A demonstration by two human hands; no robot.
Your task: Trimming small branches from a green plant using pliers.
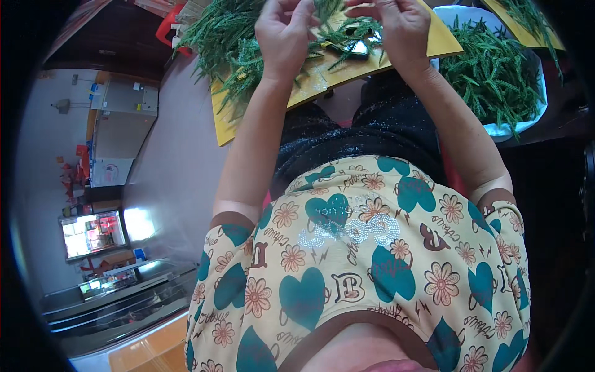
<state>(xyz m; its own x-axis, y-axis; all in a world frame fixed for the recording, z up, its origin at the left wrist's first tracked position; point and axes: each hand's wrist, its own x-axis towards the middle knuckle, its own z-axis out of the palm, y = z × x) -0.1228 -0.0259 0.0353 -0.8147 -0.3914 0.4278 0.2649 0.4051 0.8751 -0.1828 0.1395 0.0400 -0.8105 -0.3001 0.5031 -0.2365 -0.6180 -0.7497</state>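
At the top edge, my left hand (pixel 285 34) is closed, its fingertips against a green artificial pine sprig (pixel 328 9). My right hand (pixel 403 31) faces it from the other side of the sprig. Its fingers are bent inward and partly cut off by the frame, so what they pinch, if anything, does not show. Both hands are above a yellow board (pixel 269 102) across my lap. A heap of green pine sprigs (pixel 223 37) covers the board's left side. Between and below my hands, more sprigs lie around a dark object with a shiny face (pixel 356 48).
Right of the board stands a white-lined container (pixel 540 99) full of green sprigs (pixel 489 77). Another yellow board (pixel 539 37) with sprigs is at the upper right. A red object (pixel 167 26) is beside the left heap. Cardboard boxes (pixel 127 118) stand farther left on the floor.
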